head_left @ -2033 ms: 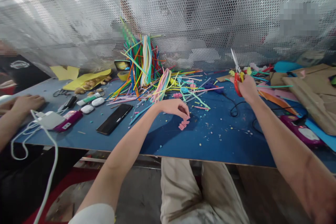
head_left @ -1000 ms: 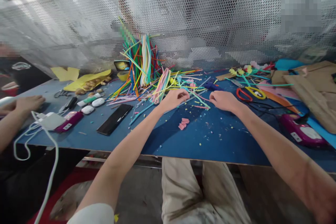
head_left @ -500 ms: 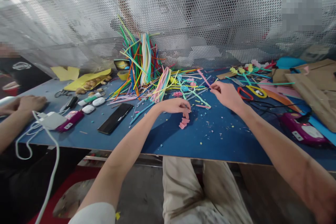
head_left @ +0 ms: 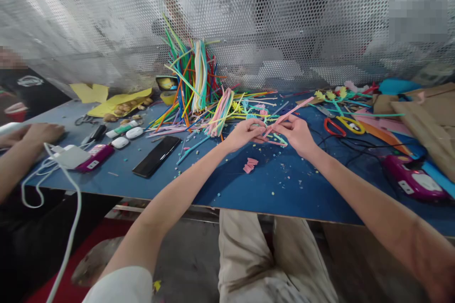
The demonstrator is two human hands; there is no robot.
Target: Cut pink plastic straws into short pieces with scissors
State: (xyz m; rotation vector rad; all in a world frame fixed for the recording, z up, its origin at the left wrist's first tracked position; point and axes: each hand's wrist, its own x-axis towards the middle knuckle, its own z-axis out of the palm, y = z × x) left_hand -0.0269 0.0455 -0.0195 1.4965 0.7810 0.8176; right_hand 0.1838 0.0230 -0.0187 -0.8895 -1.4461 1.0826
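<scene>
Both hands pinched one pink stem (head_left: pixel 290 112): left hand (head_left: pixel 245 133) and right hand (head_left: pixel 295 133) closed on its near end, fingertips almost touching, far end angled up and away to the right. Stem sat just behind the cut pink pieces (head_left: pixel 250 164) on the blue table (head_left: pixel 270 189). To work it well, I'd keep the pinches close together and bend in short increments (long free end will whip). Scissors (head_left: pixel 339 125) lay right of the pieces, phone (head_left: pixel 158 155) left. No legible writing; the logo on the dark shirt at far left was too blurred.
</scene>
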